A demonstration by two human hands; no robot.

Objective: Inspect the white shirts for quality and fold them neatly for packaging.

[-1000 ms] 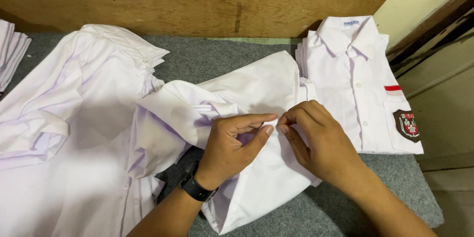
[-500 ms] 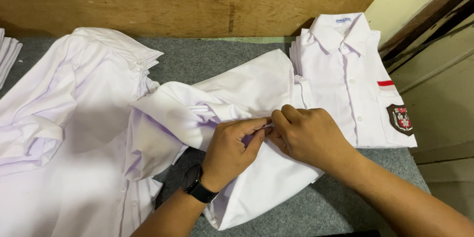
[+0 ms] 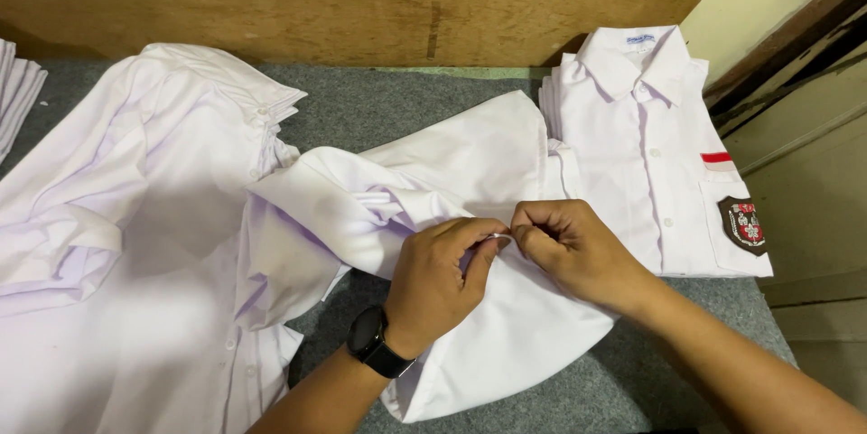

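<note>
Leave the loose pile of white shirts point(image 3: 117, 244) at the left of the frame alone and keep the white shirt point(image 3: 470, 172) you are working on spread flat on the grey counter point(image 3: 379, 109) at centre. Your left hand point(image 3: 442, 276) and right hand point(image 3: 569, 249) each pinch its edge, fingertips nearly touching, so hold that fabric taut and aligned. Keep your elbows clear of the folded badged shirt point(image 3: 650, 145) at the right.

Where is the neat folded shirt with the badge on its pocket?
In the head view, the folded shirt lies at the right end of the grey table, under the wooden board, just beyond the right hand.
</note>
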